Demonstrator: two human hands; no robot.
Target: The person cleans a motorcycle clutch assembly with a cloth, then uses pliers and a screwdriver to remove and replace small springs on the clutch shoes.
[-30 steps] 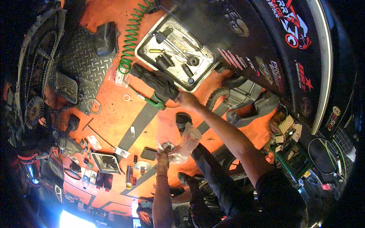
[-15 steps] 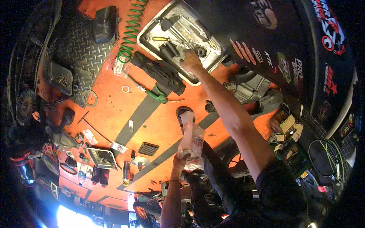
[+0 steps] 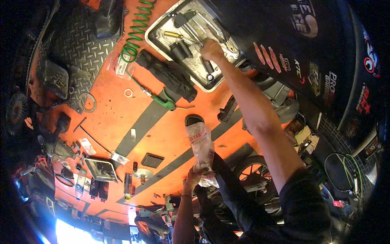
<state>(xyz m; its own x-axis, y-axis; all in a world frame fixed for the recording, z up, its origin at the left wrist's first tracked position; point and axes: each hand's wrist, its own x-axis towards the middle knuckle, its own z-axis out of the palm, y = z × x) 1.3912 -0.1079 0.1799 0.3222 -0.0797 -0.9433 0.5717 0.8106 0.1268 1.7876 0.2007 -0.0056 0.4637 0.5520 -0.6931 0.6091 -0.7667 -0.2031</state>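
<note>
- A small tray [image 3: 55, 79] of metal bits rests on a patterned metal plate [image 3: 79, 61].
- A spray can [image 3: 128, 185] stands on the orange floor [image 3: 115, 110].
- A green coiled hose [image 3: 137, 30] lies near a green air gun [image 3: 165, 101].
- A black cloth bundle [image 3: 166, 75] lies just beside the air gun.
- The left hand [image 3: 194, 177] has its fingers closed on a clear plastic bag [image 3: 200, 146], which partly hides a dark shoe [image 3: 193, 119].
- A yellow-handled screwdriver [image 3: 174, 35] lies in a pale tool tray [image 3: 198, 73].
- The right hand [image 3: 213, 51] is over that tray, near a dark cylinder [image 3: 206, 65]; whether its fingers grip anything, I cannot tell.
</note>
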